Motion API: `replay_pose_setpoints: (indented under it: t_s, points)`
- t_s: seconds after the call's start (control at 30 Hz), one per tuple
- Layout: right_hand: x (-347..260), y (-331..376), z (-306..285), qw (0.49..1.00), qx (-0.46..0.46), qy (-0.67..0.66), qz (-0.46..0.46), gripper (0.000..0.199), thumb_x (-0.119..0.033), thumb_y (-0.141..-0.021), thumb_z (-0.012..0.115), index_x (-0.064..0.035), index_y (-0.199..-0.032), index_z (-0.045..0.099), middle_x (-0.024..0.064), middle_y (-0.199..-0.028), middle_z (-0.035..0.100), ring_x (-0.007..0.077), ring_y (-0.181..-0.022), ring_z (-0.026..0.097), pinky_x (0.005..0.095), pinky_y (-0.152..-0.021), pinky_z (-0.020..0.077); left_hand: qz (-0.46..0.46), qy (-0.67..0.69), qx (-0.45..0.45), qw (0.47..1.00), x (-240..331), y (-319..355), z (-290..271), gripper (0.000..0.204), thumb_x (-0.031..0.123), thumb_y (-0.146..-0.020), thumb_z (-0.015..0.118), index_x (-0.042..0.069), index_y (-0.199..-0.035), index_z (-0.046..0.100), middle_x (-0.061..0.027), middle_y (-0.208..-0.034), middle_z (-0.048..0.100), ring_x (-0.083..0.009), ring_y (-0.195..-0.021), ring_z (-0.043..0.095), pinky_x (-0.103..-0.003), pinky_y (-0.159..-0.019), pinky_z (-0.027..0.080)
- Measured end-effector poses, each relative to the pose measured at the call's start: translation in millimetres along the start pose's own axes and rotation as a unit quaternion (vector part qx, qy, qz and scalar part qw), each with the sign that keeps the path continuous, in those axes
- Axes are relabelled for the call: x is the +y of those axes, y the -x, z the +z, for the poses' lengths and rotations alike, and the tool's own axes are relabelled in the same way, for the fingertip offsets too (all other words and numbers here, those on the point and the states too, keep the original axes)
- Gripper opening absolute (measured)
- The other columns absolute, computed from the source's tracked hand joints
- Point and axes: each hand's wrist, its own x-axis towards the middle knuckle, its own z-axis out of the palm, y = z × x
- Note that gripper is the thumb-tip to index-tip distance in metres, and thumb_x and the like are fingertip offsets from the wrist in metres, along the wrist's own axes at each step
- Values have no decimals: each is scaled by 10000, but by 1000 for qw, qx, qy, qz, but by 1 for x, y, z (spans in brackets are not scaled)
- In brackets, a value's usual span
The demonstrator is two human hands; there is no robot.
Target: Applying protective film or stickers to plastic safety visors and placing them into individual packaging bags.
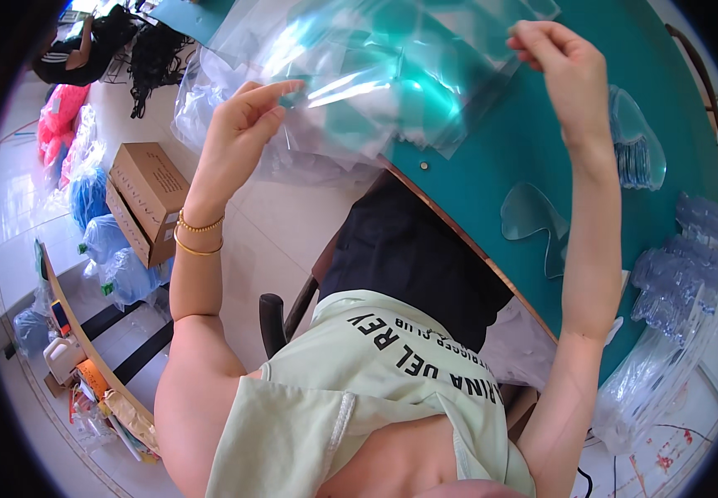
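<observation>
A large clear plastic sheet (350, 100), glossy with bright reflections, spreads over the far corner of the table and past its left edge. It may be a flat bag or several layers; I cannot tell which. My left hand (247, 133) is closed in a pinch at its left side, thumb and index finger near each other on the film. At the far right edge of the sheet, my right hand (562, 70) is closed with its fingertips pinched together on the film. Below my right hand's wrist, a curved clear plastic piece (537, 220) lies on the table.
The green tabletop (475, 195) has a wooden edge. On its right lie a stack of clear shaped plastic pieces (639, 158) and several clear packs (678, 282). At left stand a cardboard box (150, 195), tied plastic bags (122, 266) and a cluttered shelf (97, 373). Another person (68, 58) is far left.
</observation>
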Motion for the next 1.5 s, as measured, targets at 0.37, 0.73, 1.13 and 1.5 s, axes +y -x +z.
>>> replay_pose_setpoints:
  t_s: [0.37,0.73,1.13,1.5]
  points:
    - [-62,106,12,820,78,258,-506,168,-119,-760,753,-82,-924,761,2,-790,655,132,-680,583,258,-630,431,104,526,-80,840,73,16,83,294,108,-976,635,-26,-1231,579,-66,-1053,643,-127,-935,599,-252,-846,489]
    - [-10,234,-44,942,321,-101,-9,639,-477,-811,817,-39,-1140,488,39,-820,532,102,-680,452,231,-616,374,0,528,-261,809,90,21,162,136,65,-940,664,16,-956,538,-64,-810,576,-146,-694,562,-272,-645,472]
    - [4,271,-70,916,309,-170,190,86,-66,-958,660,0,-934,609,1,-695,556,33,-537,459,177,-492,346,68,348,-255,900,86,12,188,166,-43,-882,727,-45,-1009,620,-101,-968,631,-117,-831,598,-233,-705,511]
    - [11,246,-76,901,262,-87,335,180,-177,-946,713,-18,-875,667,-22,-640,577,19,-524,484,167,-473,353,44,114,-115,986,92,8,208,340,-49,-866,733,-11,-1173,592,-38,-817,677,-38,-685,603,-149,-544,473]
